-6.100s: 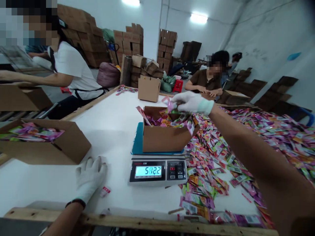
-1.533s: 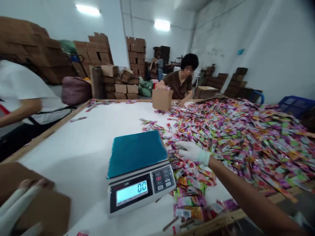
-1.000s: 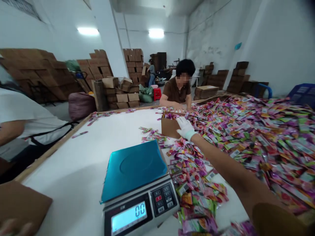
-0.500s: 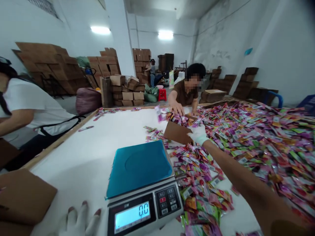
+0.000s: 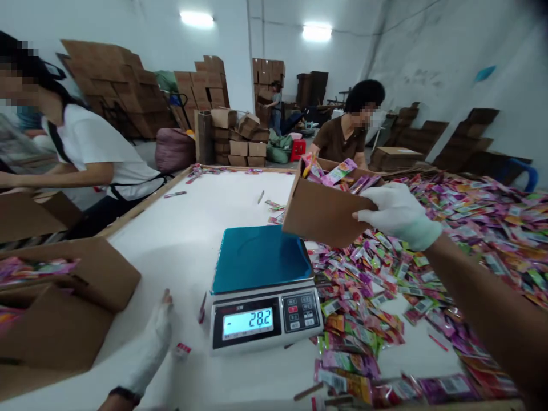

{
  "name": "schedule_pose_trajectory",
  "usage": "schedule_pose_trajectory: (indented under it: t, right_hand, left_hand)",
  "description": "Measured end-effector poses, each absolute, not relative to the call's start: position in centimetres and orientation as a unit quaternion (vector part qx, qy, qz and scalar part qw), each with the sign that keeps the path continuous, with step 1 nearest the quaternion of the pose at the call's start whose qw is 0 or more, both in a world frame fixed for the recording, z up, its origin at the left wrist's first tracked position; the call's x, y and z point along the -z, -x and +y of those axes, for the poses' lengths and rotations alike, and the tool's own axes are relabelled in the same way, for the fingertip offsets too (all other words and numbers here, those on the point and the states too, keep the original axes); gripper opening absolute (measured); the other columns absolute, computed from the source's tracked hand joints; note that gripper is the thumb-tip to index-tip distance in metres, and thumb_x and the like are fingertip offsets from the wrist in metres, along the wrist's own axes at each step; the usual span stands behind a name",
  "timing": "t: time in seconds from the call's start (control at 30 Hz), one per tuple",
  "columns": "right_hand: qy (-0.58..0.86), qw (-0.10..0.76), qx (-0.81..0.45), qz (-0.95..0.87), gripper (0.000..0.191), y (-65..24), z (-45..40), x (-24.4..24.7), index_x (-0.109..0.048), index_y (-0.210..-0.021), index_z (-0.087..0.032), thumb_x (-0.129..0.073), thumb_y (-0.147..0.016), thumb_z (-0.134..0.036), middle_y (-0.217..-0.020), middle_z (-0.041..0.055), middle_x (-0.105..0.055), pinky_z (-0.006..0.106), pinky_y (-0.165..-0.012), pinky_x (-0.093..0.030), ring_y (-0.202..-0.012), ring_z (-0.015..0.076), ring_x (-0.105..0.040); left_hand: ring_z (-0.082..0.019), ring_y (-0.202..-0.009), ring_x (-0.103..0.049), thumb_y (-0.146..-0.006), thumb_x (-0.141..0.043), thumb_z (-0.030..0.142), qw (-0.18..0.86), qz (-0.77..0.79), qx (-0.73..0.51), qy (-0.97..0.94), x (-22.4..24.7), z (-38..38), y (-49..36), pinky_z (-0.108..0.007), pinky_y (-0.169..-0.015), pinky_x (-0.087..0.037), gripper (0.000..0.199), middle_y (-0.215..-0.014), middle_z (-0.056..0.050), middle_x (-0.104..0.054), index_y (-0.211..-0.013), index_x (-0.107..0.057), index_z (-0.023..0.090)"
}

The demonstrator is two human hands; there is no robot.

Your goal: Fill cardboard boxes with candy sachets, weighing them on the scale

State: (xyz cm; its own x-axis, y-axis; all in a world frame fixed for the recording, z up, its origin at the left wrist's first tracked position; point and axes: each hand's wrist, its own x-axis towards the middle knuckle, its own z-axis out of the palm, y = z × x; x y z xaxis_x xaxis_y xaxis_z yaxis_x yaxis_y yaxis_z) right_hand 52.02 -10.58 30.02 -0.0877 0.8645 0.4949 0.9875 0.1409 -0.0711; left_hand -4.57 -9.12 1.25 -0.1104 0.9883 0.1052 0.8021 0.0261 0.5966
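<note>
My right hand (image 5: pixel 398 214), in a white glove, grips the near right wall of a small cardboard box (image 5: pixel 327 211). Colourful snack packets (image 5: pixel 340 172) fill the box, which is tilted and held up over the back right corner of the digital scale (image 5: pixel 268 314). The scale's blue platform (image 5: pixel 261 260) bears nothing, and its display reads minus 28.2. My left hand (image 5: pixel 152 337), gloved with bare fingertips, is low over the white table left of the scale. Its fingers are stretched out and hold nothing.
Loose packets (image 5: pixel 483 228) are heaped across the right side of the table. Cardboard boxes holding packets (image 5: pixel 107 274) stand at the left. A person in brown (image 5: pixel 338 140) is across the table, another in white (image 5: pixel 107 148) at the left. A few stray packets (image 5: pixel 183 349) lie near the scale.
My right hand has lifted the packet-filled box off the heap and brought it nearer, to the scale's edge. The display went from 0.0 to minus 28.2. The co-worker's hand has left the box.
</note>
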Motion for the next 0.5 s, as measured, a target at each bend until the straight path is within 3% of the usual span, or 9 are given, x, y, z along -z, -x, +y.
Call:
schedule_pose_trajectory:
  t: [0.07, 0.13, 0.23, 0.4, 0.5]
  right_hand:
    - [0.613, 0.231, 0.113, -0.747, 0.02, -49.6, -10.7, -30.3, -0.069, -0.07, -0.025, -0.08, -0.074, -0.042, -0.064, 0.0009, -0.064, 0.036, -0.075, -0.042, -0.07, 0.0221, -0.058]
    - [0.586, 0.22, 0.09, -0.775, 0.016, -46.4, -10.6, -30.0, -0.072, -0.074, -0.025, -0.081, -0.075, -0.039, -0.069, 0.0018, -0.068, 0.037, -0.079, -0.045, -0.077, 0.0239, -0.062]
    - [0.548, 0.161, 0.065, -0.818, 0.012, -41.6, -9.6, -29.0, -0.075, -0.081, -0.023, -0.082, -0.078, -0.032, -0.08, 0.0046, -0.075, 0.046, -0.095, -0.045, -0.09, 0.0281, -0.065]
    - [0.517, 0.115, 0.049, -0.847, 0.012, -39.0, -7.1, -28.3, -0.075, -0.084, -0.022, -0.084, -0.078, -0.028, -0.086, 0.0057, -0.077, 0.049, -0.101, -0.042, -0.093, 0.0299, -0.066]
    - [0.503, 0.15, 0.04, -0.85, 0.018, -39.9, -6.6, -28.5, -0.076, -0.092, -0.025, -0.084, -0.078, -0.033, -0.091, 0.0046, -0.077, 0.045, -0.099, -0.045, -0.095, 0.0292, -0.067]
  left_hand:
    - [-0.03, -0.156, -0.045, -0.103, -0.016, 0.042, 0.205, 0.678, -0.305, -0.637, -1.8, -8.3, 3.2, -0.05, -0.127, -0.041, 0.071, -0.163, -0.022, -0.049, -0.167, -0.025, 0.012]
    - [-0.029, -0.158, -0.041, -0.104, -0.026, 0.048, 0.246, 0.653, -0.32, -0.641, -2.4, -8.1, 1.6, -0.048, -0.132, -0.034, 0.07, -0.169, -0.017, -0.043, -0.166, -0.029, 0.016]
    - [-0.034, -0.161, -0.035, -0.103, -0.035, 0.052, 0.277, 0.646, -0.289, -0.65, -2.6, -8.8, 0.0, -0.052, -0.135, -0.026, 0.072, -0.172, -0.019, -0.037, -0.161, -0.041, 0.01]
    - [-0.038, -0.161, -0.033, -0.101, -0.03, 0.037, 0.169, 0.607, -0.106, -0.769, -2.2, -10.8, 0.5, -0.066, -0.13, -0.027, 0.062, -0.166, -0.022, -0.046, -0.148, -0.059, 0.01]
    - [-0.038, -0.161, -0.033, -0.098, -0.039, 0.037, 0.14, 0.586, -0.042, -0.797, -2.6, -12.0, 1.3, -0.064, -0.127, -0.034, 0.06, -0.165, -0.021, -0.047, -0.149, -0.06, 0.012]
